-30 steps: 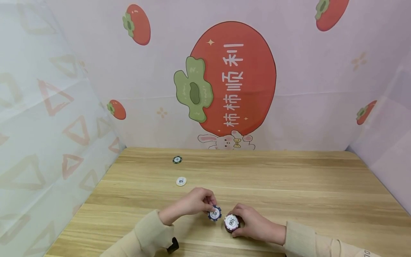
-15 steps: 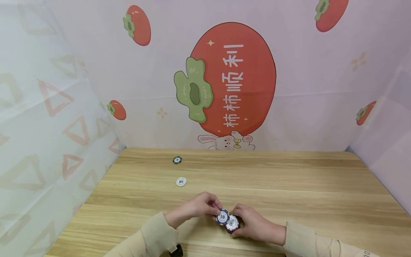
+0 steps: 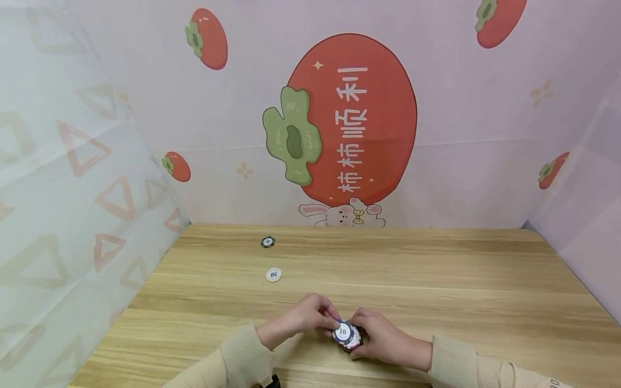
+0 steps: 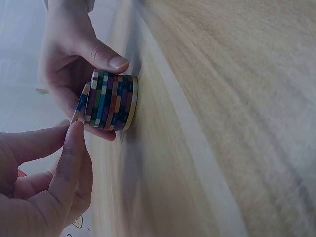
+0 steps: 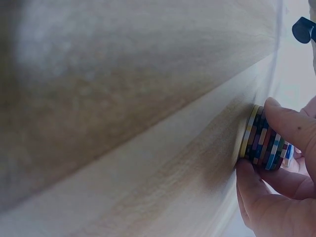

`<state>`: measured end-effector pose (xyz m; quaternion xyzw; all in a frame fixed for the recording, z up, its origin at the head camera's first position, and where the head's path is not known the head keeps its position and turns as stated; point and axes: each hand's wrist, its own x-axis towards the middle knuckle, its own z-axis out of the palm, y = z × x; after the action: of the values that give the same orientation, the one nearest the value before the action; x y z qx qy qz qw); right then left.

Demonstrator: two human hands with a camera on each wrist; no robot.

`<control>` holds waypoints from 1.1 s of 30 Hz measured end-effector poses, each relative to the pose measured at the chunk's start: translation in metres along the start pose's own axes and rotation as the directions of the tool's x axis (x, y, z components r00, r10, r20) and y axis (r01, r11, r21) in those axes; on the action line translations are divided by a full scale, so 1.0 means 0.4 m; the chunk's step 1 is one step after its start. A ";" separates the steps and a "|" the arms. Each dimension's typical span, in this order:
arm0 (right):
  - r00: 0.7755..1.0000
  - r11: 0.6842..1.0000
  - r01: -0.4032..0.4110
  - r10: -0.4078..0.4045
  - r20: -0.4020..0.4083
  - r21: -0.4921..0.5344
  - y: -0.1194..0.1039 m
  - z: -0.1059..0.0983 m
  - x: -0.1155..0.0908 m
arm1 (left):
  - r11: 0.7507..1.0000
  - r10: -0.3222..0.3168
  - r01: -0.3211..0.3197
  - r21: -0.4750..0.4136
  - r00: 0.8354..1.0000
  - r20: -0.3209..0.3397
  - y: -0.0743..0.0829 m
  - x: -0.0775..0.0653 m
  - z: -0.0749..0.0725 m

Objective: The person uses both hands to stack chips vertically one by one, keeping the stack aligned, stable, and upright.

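My left hand [image 3: 310, 314] pinches a blue-edged poker chip [image 3: 343, 332] marked 10 by its rim. That chip overlaps the top of a stack of poker chips [image 4: 111, 101], tilted against it in the left wrist view. Around the stack's sides curl the thumb and fingers of my right hand [image 3: 385, 337]. Chips of several edge colours make up the stack [image 5: 264, 138], which stands upright on the wooden table. A white-faced chip [image 3: 356, 338] shows on top, partly covered by the blue one.
Farther back on the table [image 3: 436, 280] lie a white chip [image 3: 274, 275] marked 50 and a dark green-edged chip [image 3: 268, 242]. A printed cloth backdrop [image 3: 451, 134] rises behind the table, with more cloth at both sides.
My left hand has moved right and slightly toward me, carrying the blue-edged chip from beside the stack to over its top. My right hand stays around the stack.
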<state>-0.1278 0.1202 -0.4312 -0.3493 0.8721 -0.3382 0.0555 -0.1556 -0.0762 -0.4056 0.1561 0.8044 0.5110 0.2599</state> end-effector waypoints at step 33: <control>1.000 1.000 0.004 -0.004 -0.002 0.003 -0.001 -0.002 -0.001 | 0.995 0.022 -0.015 0.095 0.997 -0.074 0.012 0.005 0.039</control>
<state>-0.1276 0.1207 -0.4303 -0.3505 0.8710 -0.3397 0.0546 -0.1483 -0.0613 -0.4070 0.1561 0.8354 0.4803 0.2171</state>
